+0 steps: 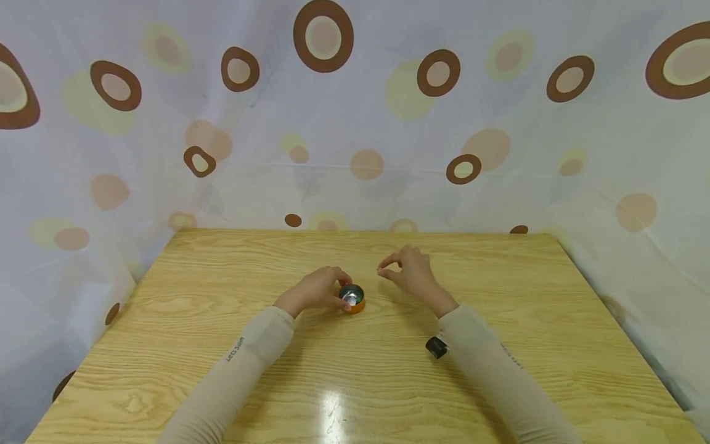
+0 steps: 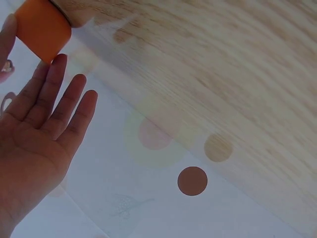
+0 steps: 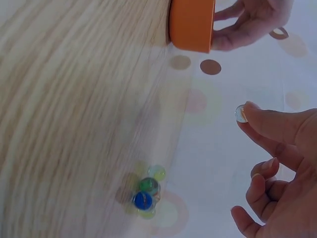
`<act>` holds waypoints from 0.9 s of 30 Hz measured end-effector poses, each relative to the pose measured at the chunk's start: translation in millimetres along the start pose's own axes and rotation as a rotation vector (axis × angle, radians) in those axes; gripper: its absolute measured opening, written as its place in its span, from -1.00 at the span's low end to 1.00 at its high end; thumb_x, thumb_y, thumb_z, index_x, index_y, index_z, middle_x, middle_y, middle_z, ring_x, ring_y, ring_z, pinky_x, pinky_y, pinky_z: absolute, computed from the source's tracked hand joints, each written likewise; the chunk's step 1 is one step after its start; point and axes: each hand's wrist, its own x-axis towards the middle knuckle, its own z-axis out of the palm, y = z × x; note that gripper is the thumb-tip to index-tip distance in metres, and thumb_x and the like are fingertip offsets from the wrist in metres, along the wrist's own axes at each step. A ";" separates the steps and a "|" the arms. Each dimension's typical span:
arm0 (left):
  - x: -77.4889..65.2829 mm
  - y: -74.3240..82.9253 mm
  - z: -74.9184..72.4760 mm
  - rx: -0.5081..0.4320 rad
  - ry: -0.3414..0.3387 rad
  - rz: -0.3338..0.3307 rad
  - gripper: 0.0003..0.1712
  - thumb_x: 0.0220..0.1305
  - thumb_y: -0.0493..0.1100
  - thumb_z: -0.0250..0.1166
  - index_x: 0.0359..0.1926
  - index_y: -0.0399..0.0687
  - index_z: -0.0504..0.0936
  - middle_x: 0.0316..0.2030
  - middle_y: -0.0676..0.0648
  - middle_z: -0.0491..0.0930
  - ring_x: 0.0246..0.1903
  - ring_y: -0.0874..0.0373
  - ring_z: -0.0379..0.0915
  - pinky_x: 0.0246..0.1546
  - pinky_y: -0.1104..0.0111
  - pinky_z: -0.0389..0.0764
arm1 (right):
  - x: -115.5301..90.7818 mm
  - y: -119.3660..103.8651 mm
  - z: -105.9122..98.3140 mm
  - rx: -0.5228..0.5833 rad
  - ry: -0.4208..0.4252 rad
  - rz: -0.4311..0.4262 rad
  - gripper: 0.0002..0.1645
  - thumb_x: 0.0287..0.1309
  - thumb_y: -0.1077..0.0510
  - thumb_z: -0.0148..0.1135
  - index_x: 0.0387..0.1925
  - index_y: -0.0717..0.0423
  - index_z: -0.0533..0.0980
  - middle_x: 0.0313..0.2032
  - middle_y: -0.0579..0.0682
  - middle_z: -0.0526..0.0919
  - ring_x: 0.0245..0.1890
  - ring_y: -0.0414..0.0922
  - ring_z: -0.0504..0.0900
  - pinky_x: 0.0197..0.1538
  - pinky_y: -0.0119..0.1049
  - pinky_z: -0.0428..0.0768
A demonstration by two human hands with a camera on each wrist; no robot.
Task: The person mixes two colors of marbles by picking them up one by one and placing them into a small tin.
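Observation:
A small orange bowl (image 1: 359, 304) with a shiny metallic inside stands on the wooden table. My left hand (image 1: 320, 290) grips its rim between thumb and fingers; in the left wrist view the fingertips reach the bowl's orange wall (image 2: 43, 29). To the right of the bowl, my right hand (image 1: 415, 275) is raised and pinches a clear glass marble (image 3: 240, 114) between thumb and forefinger. Its other fingers are loosely curled. Several glass marbles lie in a cluster on the table in the right wrist view, among them a blue one (image 3: 142, 201) and a green one (image 3: 149, 186).
The wooden table (image 1: 344, 357) runs back to a white curtain (image 1: 344, 117) with brown and pale dots, which also hangs along both sides. A small black device (image 1: 436, 347) is at the right sleeve.

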 end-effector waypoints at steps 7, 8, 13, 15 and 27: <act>-0.7 -0.4 -1.4 -0.003 -0.002 -0.008 -0.44 0.01 -0.08 0.52 0.04 -0.17 0.59 -0.08 -0.06 0.58 -0.04 0.03 0.48 0.02 0.17 0.50 | -0.2 -14.5 8.6 -0.029 -0.018 -0.047 -0.83 0.12 0.02 0.38 -0.27 -0.03 0.73 -0.46 0.09 0.45 -0.44 -0.09 0.26 -0.29 -0.17 0.11; -0.9 -0.2 -1.7 -0.004 -0.002 -0.008 -0.44 0.02 -0.08 0.52 0.04 -0.18 0.59 -0.08 -0.07 0.58 -0.04 0.02 0.48 0.02 0.17 0.50 | -0.3 -16.3 9.9 -0.035 -0.022 -0.054 -0.83 0.12 0.02 0.38 -0.27 -0.04 0.73 -0.46 0.09 0.45 -0.45 -0.09 0.26 -0.29 -0.18 0.11; -1.6 0.0 -2.6 -0.006 -0.008 -0.007 -0.43 0.02 -0.08 0.52 0.05 -0.18 0.59 -0.09 -0.06 0.58 -0.03 0.00 0.48 0.01 0.16 0.50 | -1.6 -24.7 16.1 -0.039 -0.058 -0.083 -0.82 0.12 0.02 0.38 -0.26 -0.04 0.73 -0.45 0.09 0.45 -0.45 -0.10 0.25 -0.31 -0.19 0.11; -1.6 0.0 -2.8 -0.006 -0.012 -0.008 -0.43 0.02 -0.07 0.52 0.05 -0.17 0.59 -0.09 -0.06 0.58 -0.04 0.01 0.48 0.00 0.16 0.51 | -2.1 -27.6 18.6 -0.045 -0.070 -0.089 -0.83 0.11 0.02 0.38 -0.27 -0.04 0.73 -0.46 0.08 0.46 -0.45 -0.10 0.25 -0.31 -0.19 0.11; -0.5 -0.8 -1.5 0.000 -0.015 0.001 -0.41 0.03 -0.08 0.51 0.09 -0.18 0.58 -0.07 -0.05 0.58 -0.03 0.04 0.48 0.04 0.15 0.50 | -2.5 -38.3 33.9 -0.042 -0.130 -0.106 -0.82 0.08 0.02 0.41 -0.26 -0.04 0.73 -0.42 0.07 0.46 -0.43 -0.11 0.25 -0.26 -0.16 0.10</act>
